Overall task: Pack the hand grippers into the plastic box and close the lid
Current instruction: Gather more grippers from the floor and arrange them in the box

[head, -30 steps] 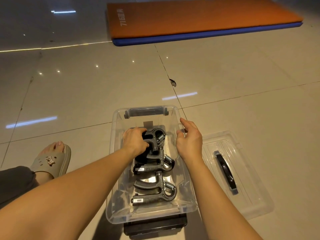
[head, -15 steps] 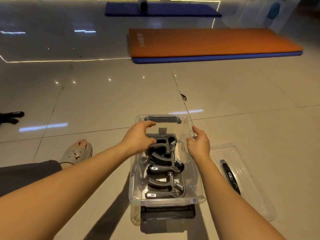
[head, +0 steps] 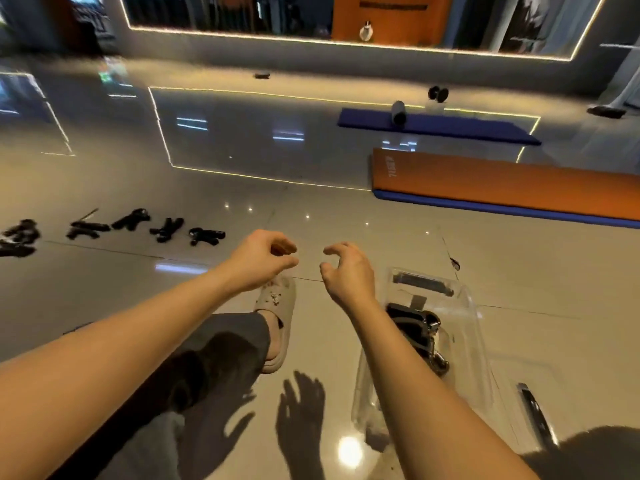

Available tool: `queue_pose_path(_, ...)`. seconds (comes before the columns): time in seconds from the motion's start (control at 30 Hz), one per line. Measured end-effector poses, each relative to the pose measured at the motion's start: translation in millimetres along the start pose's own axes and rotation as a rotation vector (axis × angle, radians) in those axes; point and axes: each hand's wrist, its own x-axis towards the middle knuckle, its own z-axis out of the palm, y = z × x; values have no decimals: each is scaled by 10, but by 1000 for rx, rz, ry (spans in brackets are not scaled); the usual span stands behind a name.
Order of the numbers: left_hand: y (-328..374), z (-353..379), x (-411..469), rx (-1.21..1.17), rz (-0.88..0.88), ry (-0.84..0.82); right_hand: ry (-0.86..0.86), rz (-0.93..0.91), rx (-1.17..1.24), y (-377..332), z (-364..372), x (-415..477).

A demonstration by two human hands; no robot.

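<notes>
Black hand grippers (head: 204,236) lie in a loose row on the tile at far left, at least five not yet packed. Both hands hover between that row and the box. The left hand (head: 259,259) has loosely curled fingers and holds nothing. The right hand (head: 348,275) has bent, parted fingers and is empty too. Further right, the clear plastic box (head: 471,327) sits open with a few packed grippers (head: 415,332) inside, and its lid (head: 512,393) lies just beside it. Partway, I'd say: more to fetch, then the lid.
</notes>
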Motion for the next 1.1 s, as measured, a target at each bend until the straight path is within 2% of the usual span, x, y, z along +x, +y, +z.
queue_pose_path(0.17,-342,-957,-785,19,-102,178,-107,-206,65,-994,407,-371)
queue_pose_path(0.5,-1036,-2418,-1703,209,-365,183,-340,-392,151,-2199,1351,-624)
queue_pose_path(0.7,-2015,-3061,-2279,215,-588,211,-543,-520,152,-2908,2355,-753)
queue_pose_path(0.9,-3107,-3593,-2990,212,-814,319,-719,-656,71,-3711,3503,-856)
queue_pose_path(1.1,-4165,-3876,-3351,194,-966,417,-833,-685,-24,-4232,4541,-829)
